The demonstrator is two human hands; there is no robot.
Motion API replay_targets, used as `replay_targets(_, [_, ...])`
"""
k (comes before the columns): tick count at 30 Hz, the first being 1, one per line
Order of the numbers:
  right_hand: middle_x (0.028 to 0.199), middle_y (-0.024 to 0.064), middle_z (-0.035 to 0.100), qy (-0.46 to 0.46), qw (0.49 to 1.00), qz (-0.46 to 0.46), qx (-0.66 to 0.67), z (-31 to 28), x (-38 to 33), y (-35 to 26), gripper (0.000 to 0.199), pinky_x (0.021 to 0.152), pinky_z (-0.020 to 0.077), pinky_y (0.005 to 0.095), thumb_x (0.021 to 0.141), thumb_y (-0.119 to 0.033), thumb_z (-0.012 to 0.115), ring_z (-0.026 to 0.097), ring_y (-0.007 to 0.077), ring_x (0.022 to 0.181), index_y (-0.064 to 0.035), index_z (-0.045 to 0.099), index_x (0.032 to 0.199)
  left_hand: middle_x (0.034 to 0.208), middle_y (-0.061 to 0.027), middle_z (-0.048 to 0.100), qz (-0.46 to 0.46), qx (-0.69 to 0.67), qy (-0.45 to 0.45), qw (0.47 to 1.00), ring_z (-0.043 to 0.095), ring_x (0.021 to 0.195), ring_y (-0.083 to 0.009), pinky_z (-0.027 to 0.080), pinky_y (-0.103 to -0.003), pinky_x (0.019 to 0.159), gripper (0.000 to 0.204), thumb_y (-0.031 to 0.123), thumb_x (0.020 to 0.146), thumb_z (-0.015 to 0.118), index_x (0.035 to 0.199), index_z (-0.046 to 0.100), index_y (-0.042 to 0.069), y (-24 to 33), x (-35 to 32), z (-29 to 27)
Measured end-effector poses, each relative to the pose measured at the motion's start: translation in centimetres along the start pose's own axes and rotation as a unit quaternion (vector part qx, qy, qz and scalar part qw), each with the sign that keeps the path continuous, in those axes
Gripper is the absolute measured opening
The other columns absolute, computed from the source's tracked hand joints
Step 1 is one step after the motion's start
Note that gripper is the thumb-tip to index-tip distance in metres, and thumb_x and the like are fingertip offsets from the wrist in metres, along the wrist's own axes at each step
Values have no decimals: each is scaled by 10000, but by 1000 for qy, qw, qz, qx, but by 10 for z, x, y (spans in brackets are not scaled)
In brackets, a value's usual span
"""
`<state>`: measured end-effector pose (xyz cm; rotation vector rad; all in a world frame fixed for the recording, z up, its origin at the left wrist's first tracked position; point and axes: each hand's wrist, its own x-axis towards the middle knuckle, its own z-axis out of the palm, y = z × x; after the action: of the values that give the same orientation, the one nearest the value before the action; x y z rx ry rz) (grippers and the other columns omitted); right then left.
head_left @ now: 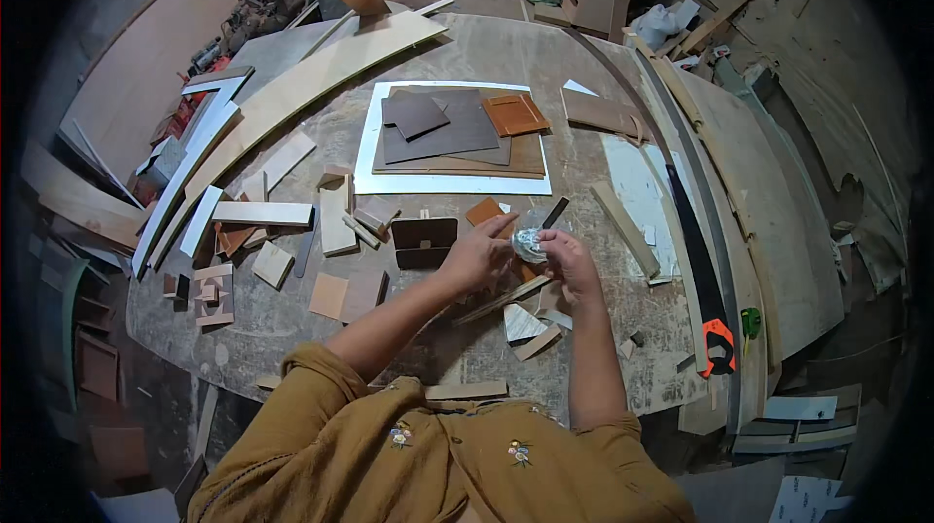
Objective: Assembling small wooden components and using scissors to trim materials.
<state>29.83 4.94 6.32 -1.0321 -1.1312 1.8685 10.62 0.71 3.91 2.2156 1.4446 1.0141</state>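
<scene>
My right hand pinches a small, crumpled, shiny packet, pale and partly see-through, over the middle of the worktable. From the other side, the fingers of my left hand close on the packet's left edge. What the packet contains is too small to tell. Just left of my left hand stands a dark brown box-like piece. An orange-brown wood piece lies beyond my left fingers, and a short dark strip lies beyond the packet. Below my hands are a white offcut and thin wood strips.
A white-edged panel carries stacked brown sheets at the table's centre. Wood blocks and offcuts lie to the left, beside long curved boards. A handsaw with an orange handle and a green tape measure lie right.
</scene>
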Motion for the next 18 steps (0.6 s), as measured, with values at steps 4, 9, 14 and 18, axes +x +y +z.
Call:
replay_targets(4, [696, -31, 531, -20, 997, 24, 78, 4, -14, -11, 204, 473, 361, 180, 775, -95, 556, 443, 43, 535, -29, 575, 967, 1007, -102, 596, -110, -128, 58, 984, 622, 841, -226, 506, -312, 735, 144, 127, 802, 631, 890, 672, 20, 7, -2, -2])
replay_targets(9, [799, -9, 538, -28, 993, 8, 116, 20, -26, -18, 265, 518, 396, 185, 767, -54, 536, 476, 48, 609, -20, 559, 1028, 829, -67, 656, -307, -514, 53, 799, 616, 732, -116, 509, -236, 659, 222, 143, 847, 643, 979, 656, -35, 24, 0, -15])
replay_targets(14, [910, 10, 574, -20, 995, -8, 95, 30, -25, -12, 293, 570, 408, 172, 766, -33, 536, 522, 55, 691, -37, 568, 1057, 811, -72, 657, -275, -531, 73, 798, 621, 715, -126, 514, -253, 667, 216, 126, 815, 680, 951, 655, -40, 31, -6, -25])
replay_targets(18, [940, -1, 575, -16, 996, -10, 90, 40, -27, -7, 300, 606, 424, 167, 774, -39, 589, 548, 55, 768, -73, 551, 1070, 806, -60, 641, -260, -547, 86, 791, 617, 715, -134, 516, -265, 663, 172, 99, 797, 692, 909, 627, -15, 28, -19, -26])
